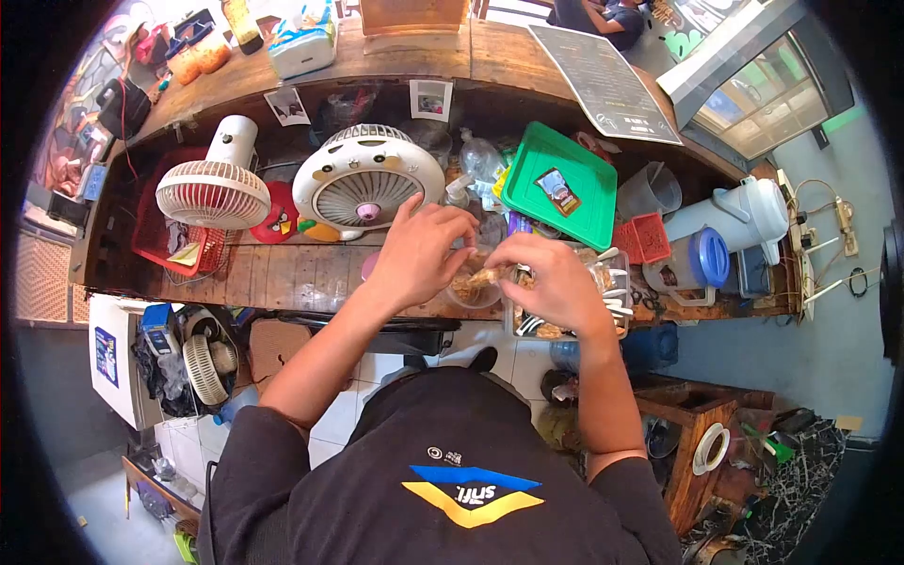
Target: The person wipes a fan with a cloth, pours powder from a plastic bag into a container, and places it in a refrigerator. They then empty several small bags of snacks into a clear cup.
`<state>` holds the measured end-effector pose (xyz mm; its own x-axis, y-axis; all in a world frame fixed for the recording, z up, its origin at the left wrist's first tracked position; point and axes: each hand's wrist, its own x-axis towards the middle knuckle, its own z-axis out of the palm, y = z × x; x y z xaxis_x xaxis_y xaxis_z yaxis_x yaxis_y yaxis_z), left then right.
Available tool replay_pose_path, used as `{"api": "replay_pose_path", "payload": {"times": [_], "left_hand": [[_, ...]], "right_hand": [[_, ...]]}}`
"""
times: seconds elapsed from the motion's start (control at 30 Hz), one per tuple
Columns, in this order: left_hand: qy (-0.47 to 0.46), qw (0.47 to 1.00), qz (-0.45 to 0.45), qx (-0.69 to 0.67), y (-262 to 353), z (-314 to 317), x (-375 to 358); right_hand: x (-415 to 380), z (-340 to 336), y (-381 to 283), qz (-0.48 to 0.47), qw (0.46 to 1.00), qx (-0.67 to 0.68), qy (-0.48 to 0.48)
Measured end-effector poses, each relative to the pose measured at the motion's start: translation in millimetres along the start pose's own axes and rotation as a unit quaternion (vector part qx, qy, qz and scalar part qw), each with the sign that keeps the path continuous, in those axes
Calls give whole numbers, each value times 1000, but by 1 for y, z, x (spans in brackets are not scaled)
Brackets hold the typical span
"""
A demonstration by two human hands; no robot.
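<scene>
A small clear round cup (474, 298) with brown crumbly food inside stands at the bench's front edge. My right hand (557, 287) pinches a golden-brown piece of fried food (484, 278) over the cup. At the cup's left side hovers my left hand (424, 252), its fingers apart and curved, the thumb close to the rim. Under and beside my right hand is a clear plastic box (617, 325) holding more brown food pieces and several white-handled utensils (617, 306).
Two fans, a white upright one (215, 193) and a cartoon-faced one (367, 179), stand left on the wooden bench (282, 282). A green lid (556, 179) leans behind the box. Rightward are a red basket (644, 237), a blue-lidded jug (708, 259) and a pale thermos (753, 218).
</scene>
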<state>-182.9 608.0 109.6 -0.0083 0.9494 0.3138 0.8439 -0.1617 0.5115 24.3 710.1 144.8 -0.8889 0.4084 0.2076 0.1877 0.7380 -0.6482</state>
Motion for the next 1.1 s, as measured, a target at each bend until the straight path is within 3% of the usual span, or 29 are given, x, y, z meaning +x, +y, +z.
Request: {"api": "replay_pose_path", "payload": {"times": [0.17,0.23,0.57,0.67,0.77,0.83,0.87,0.93,1.0,1.07,1.1], "left_hand": [[6,998,-26,52,5,9,-1],[-6,993,-41,107,5,13,-1],[26,986,-33,164,4,28,-4],[16,989,-37,139,3,27,-6],[29,995,-33,94,4,24,-11],[91,996,11,21,11,19,-12],[87,996,16,18,18,16,-13],[183,982,41,-31,41,6,-16],[182,977,78,-79,55,14,-19],[117,959,105,-236,70,34,-24],[99,959,109,-244,77,45,-24]], "right_hand": [[8,8,-3,-40,988,-145,-21],[11,15,-2,-32,972,-220,-71],[19,30,3,-18,927,-346,-144],[17,22,-1,2,935,-323,-146],[5,9,-6,-7,977,-208,-58],[-6,2,-7,-7,996,-86,30],[-14,1,-3,-1,996,-88,33],[-34,5,8,2,991,3,133],[-54,6,18,22,986,30,161],[-75,3,30,124,977,39,170],[-84,-1,33,155,972,25,172]]}}
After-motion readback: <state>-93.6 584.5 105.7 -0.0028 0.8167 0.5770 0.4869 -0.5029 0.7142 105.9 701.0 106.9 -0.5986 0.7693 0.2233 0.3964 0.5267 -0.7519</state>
